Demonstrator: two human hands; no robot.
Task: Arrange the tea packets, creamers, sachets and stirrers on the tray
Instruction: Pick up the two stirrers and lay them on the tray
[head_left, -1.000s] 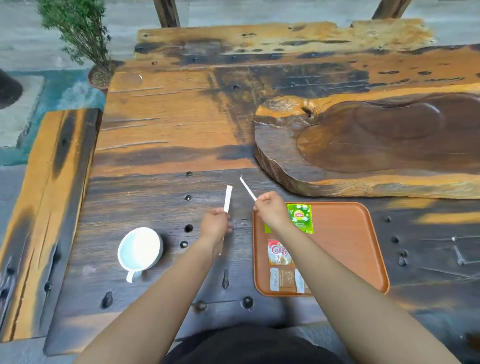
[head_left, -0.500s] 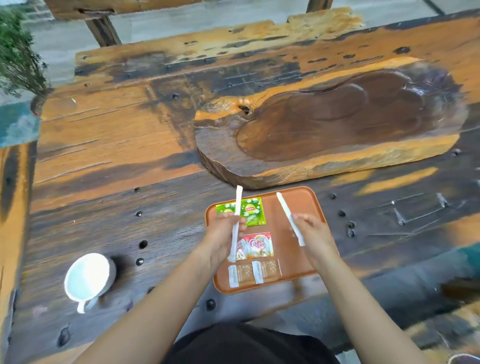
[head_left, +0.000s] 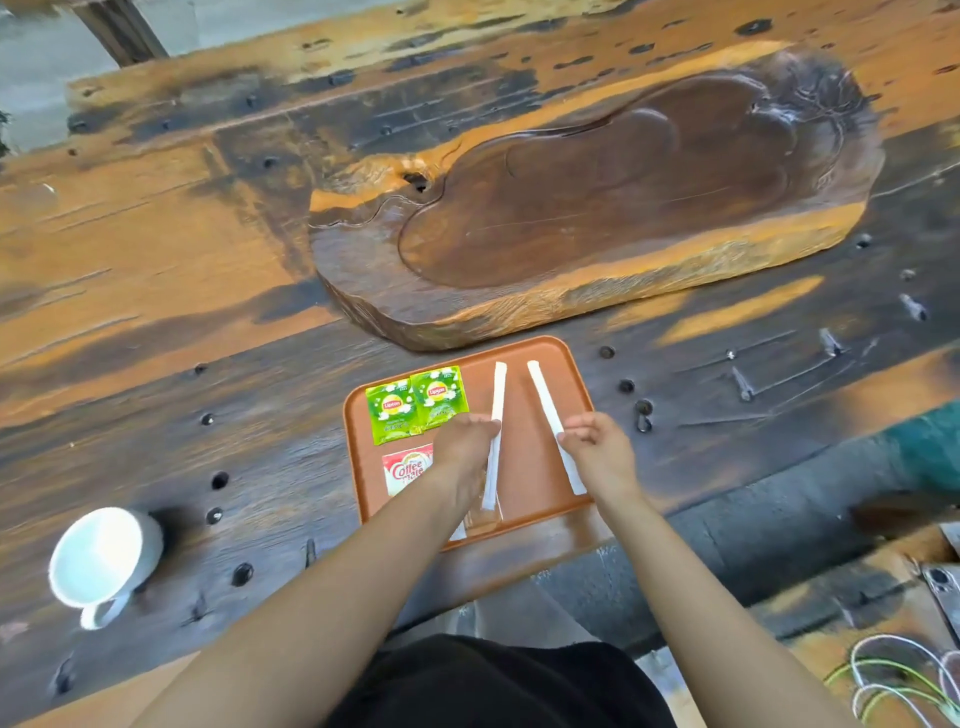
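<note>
While we pinch stirrers, left hand (head_left: 467, 436) on one (head_left: 496, 415), right hand (head_left: 597, 447) on other (head_left: 545, 405), careless drop could scatter tea packets (head_left: 415, 402) just left of left hand.

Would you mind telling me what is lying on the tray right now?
On the tray: two green tea packets, a creamer packet, two white stirrers, one per hand. The left hand covers whatever lies nearer.
</note>
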